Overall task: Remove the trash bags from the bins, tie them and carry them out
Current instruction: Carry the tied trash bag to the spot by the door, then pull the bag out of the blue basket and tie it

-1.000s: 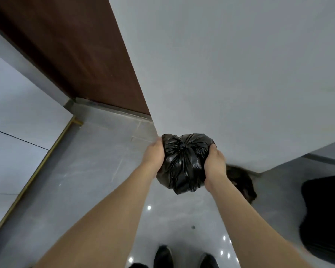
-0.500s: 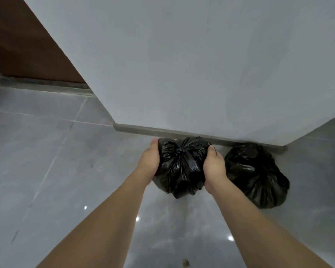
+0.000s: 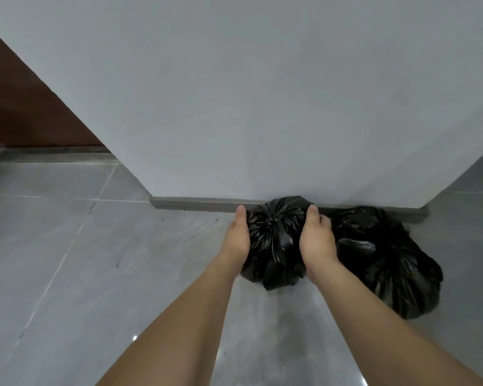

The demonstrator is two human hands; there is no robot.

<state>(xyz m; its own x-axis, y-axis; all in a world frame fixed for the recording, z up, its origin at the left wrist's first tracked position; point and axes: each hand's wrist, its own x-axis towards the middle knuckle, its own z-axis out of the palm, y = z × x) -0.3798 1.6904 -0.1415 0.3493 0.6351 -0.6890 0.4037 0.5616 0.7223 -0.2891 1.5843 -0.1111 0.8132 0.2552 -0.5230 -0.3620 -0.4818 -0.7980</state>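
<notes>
A small tied black trash bag (image 3: 275,240) is held between both my hands, low over the grey floor and close to the wall's skirting. My left hand (image 3: 236,236) grips its left side, my right hand (image 3: 315,239) grips its right side, thumbs on top and fingers hidden round the bag. A larger tied black trash bag (image 3: 385,260) lies on the floor just to the right, against the skirting.
A pale grey wall (image 3: 248,93) rises straight ahead with a dark skirting board (image 3: 195,204) at its foot. A brown wooden panel (image 3: 20,107) stands at the left. Glossy grey floor tiles (image 3: 67,260) spread left and toward me.
The view has swung right and closer to the wall. The bag in my hands has come down near the skirting, beside the larger bag, which is now in full view.
</notes>
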